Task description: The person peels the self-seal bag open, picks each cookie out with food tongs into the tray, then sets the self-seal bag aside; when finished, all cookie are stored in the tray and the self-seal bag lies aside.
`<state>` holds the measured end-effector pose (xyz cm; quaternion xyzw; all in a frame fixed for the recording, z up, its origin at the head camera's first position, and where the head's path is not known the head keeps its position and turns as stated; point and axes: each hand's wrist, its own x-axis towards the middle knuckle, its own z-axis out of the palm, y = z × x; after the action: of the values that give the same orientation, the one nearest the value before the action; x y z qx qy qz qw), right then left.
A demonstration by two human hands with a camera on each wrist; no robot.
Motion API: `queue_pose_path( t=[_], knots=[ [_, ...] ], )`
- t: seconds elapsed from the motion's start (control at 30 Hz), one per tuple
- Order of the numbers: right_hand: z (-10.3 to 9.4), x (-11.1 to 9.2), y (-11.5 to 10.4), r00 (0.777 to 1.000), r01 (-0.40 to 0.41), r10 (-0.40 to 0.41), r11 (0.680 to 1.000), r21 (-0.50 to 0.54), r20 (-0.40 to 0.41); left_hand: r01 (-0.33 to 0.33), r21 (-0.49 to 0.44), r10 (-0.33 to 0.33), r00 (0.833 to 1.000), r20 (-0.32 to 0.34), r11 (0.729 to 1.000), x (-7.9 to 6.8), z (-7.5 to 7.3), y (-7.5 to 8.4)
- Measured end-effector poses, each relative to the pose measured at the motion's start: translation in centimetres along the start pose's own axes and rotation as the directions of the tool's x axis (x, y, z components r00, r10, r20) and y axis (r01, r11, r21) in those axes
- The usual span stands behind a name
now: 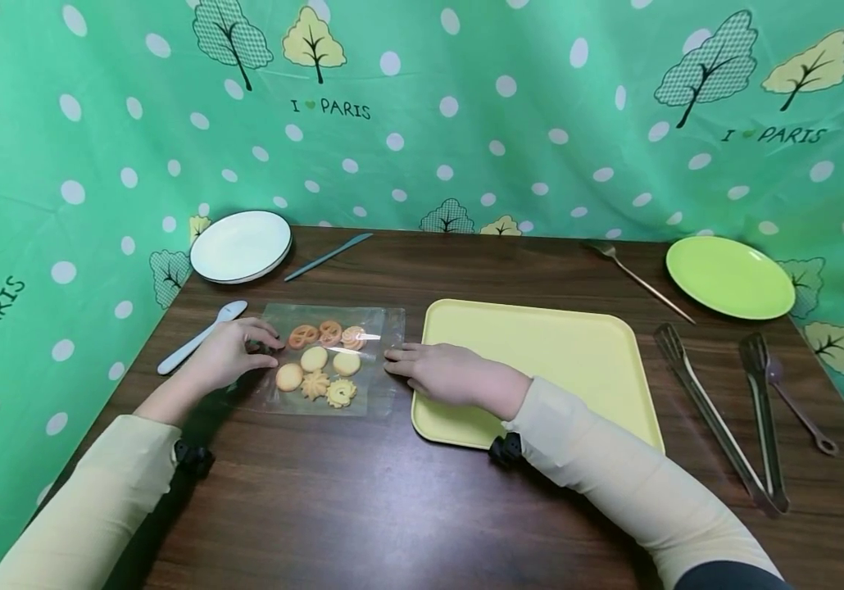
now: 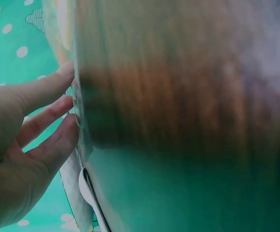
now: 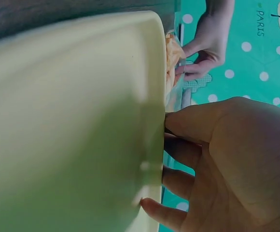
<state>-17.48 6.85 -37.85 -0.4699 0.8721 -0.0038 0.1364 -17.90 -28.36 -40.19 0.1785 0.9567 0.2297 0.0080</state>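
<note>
A clear flat plastic bag (image 1: 381, 401) of several cookies (image 1: 315, 360) lies on the table left of the yellow tray (image 1: 540, 352). My left hand (image 1: 226, 352) is at the bag's left edge, its thumb and fingers apart; the left wrist view shows the fingertips (image 2: 68, 70) against that edge. My right hand (image 1: 447, 373) reaches over the tray's left rim, fingers extended to the bag's right edge. In the right wrist view, my right hand (image 3: 227, 164) spans the tray rim, and the other hand (image 3: 210, 41) touches the bag beyond.
White plates (image 1: 241, 246), a blue knife (image 1: 328, 256) and a pale blue spoon (image 1: 201, 336) lie at the left. To the right are a green plate (image 1: 730, 277), a fork (image 1: 646, 283), metal tongs (image 1: 717, 422) and a purple spoon (image 1: 798, 410). A green curtain (image 1: 422, 106) hangs behind.
</note>
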Motion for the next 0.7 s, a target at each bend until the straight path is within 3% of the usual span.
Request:
queue_pose_path(
  t=[0.37, 0.5, 0.7],
  knots=[
    [0.22, -0.07, 0.26, 1.000, -0.002, 0.004, 0.998, 0.069, -0.022, 0.031, -0.038, -0.030, 1.000, 0.008, 0.999, 0.16, 0.08, -0.93],
    [0.18, -0.10, 0.34, 1.000, -0.011, 0.013, 0.996, 0.087, -0.020, 0.012, -0.039, -0.013, 1.000, -0.004, 0.999, 0.21, 0.09, -0.72],
    [0.29, -0.02, 0.42, 1.000, -0.019, 0.021, 0.994, 0.106, -0.022, 0.053, -0.045, -0.053, 0.998, -0.020, 0.998, 0.08, 0.41, -0.55]
  ],
)
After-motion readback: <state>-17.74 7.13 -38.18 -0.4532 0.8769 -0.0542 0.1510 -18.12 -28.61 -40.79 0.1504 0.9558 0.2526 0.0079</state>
